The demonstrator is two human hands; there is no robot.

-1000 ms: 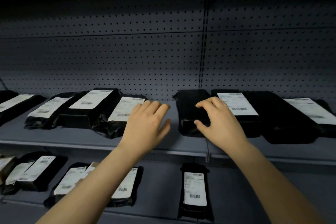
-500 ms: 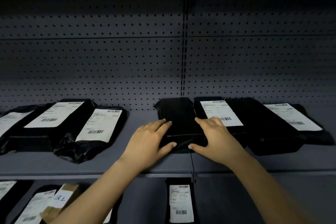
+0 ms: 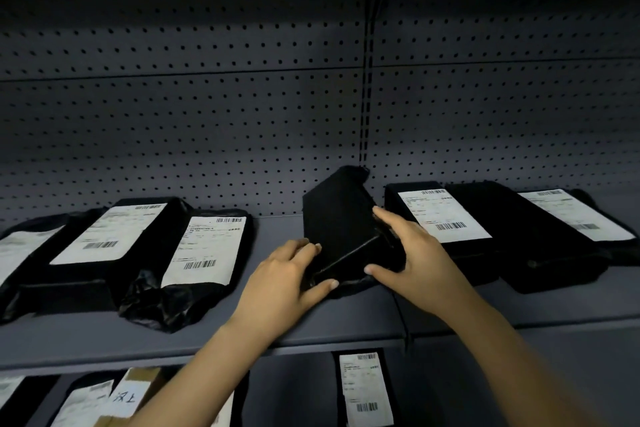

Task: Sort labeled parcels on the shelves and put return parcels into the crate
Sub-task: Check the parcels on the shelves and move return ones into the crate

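Unlabeled black parcel [image 3: 341,218] tilted up at shelf [image 3: 277,326] centre, clamped by left hand [image 3: 284,284] at 7 o'clock and right hand [image 3: 415,256] at 4 o'clock, bare shelf at 9 o'clock, labeled parcel [image 3: 440,218] just beside at 3 o'clock.

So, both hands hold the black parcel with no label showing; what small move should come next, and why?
Probably keep tipping the unlabeled parcel over to expose its hidden face. Left hand and right hand grip its near end, its far end is raised, and neighbours show labels.
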